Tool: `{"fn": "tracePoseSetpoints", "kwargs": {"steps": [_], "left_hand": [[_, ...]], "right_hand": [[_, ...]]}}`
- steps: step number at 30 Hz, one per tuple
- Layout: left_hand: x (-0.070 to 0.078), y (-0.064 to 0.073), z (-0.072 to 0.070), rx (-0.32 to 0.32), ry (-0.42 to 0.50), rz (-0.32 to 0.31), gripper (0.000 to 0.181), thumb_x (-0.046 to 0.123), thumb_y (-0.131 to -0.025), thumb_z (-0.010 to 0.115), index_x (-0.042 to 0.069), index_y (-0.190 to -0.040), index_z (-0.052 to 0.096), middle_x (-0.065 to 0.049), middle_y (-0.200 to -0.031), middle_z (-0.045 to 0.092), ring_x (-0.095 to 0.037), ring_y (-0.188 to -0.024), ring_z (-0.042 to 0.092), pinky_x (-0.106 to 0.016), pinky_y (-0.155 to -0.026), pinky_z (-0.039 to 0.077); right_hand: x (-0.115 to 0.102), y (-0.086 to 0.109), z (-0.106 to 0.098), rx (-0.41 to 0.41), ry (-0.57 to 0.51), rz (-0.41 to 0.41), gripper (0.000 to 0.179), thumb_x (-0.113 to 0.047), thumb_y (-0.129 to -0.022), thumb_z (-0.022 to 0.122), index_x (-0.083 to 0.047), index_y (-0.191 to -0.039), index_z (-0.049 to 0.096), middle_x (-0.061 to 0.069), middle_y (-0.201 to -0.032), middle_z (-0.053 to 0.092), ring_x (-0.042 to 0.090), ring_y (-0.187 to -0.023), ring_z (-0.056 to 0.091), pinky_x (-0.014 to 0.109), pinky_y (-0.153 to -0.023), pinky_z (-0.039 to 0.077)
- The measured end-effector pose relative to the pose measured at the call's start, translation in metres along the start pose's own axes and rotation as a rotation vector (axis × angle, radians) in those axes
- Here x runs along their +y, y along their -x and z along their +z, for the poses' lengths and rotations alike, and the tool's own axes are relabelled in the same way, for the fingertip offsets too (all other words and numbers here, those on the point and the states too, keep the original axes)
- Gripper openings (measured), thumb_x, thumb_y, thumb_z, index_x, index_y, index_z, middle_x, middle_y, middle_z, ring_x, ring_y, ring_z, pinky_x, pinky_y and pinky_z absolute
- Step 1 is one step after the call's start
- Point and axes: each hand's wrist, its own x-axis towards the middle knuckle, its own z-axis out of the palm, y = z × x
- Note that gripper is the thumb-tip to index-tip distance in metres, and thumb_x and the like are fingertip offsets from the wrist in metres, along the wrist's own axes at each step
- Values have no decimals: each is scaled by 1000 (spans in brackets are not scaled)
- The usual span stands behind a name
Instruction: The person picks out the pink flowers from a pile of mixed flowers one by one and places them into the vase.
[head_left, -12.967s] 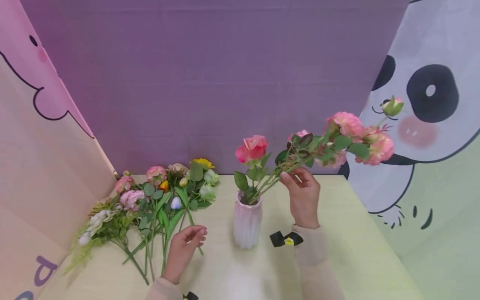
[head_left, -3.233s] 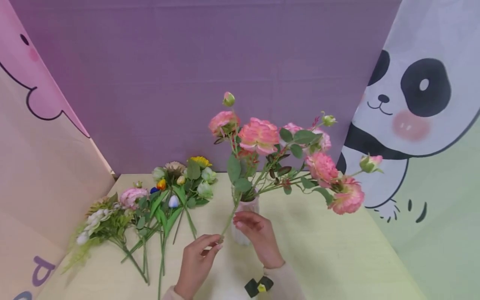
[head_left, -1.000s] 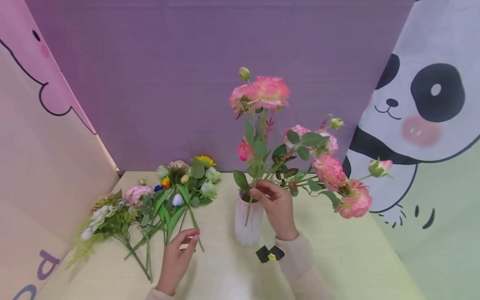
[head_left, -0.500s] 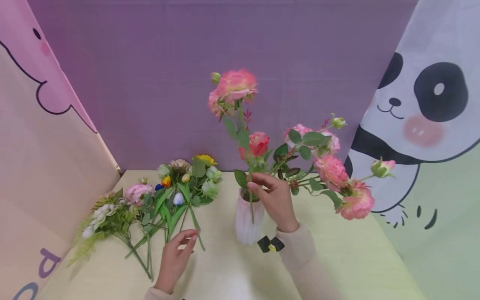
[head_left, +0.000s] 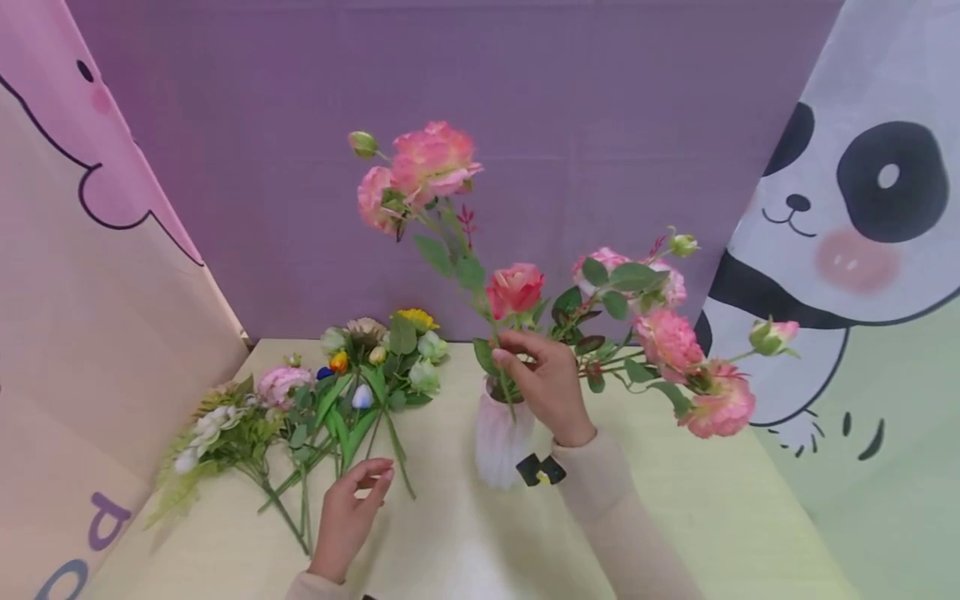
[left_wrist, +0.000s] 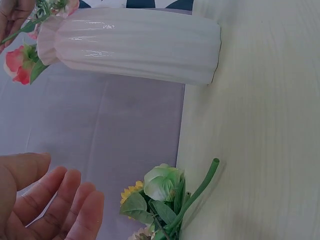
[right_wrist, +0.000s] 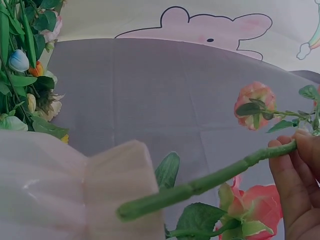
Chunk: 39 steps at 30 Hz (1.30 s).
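Tipped further left than earlier, the pink-peach, green-stemmed flower spray (head_left: 433, 167) is pinched in the right hand (head_left: 546, 382), stem tip in front of the ribbed, pinkish-white vase (head_left: 502, 448); the left hand (head_left: 351, 512) hovers relaxed.

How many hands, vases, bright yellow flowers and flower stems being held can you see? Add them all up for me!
Hands: 2 (left hand and right hand)
Vase: 1
Bright yellow flower: 1
Held flower stem: 1
Total: 5
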Motion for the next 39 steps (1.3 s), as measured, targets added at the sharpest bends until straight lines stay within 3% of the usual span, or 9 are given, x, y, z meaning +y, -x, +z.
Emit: {"fn": "tracePoseSetpoints", "kwargs": {"steps": [17,24,31,39], "left_hand": [[-7,0,-2,5,-2,-26,22,14,-92,61,0,-109,64,-15,-99,67,-25,-83,63,-22,-63,56],[-9,1,-4,55,17,-14,17,11,-91,61,3,-106,65,-14,-96,67,-13,-77,62,-21,-63,56],[-9,3,-3,62,71,18,14,5,-92,58,0,-103,65,-17,-93,66,-6,-73,59,-22,-61,56],[-13,3,-2,82,89,64,12,2,-92,57,-2,-100,65,-19,-89,66,-8,-69,60,-24,-58,57]], "right_hand": [[1,-18,1,-6,33,14,19,-5,-84,69,3,-101,70,13,-93,71,22,-82,67,16,-61,52],[8,-11,3,3,43,30,18,-5,-83,70,2,-100,71,13,-93,71,23,-84,67,17,-61,54],[16,0,7,-7,59,48,18,-3,-83,70,4,-100,70,15,-98,70,25,-87,68,19,-62,55],[19,6,8,-44,88,45,17,4,-82,69,4,-99,69,16,-93,70,26,-82,67,23,-63,57]]}}
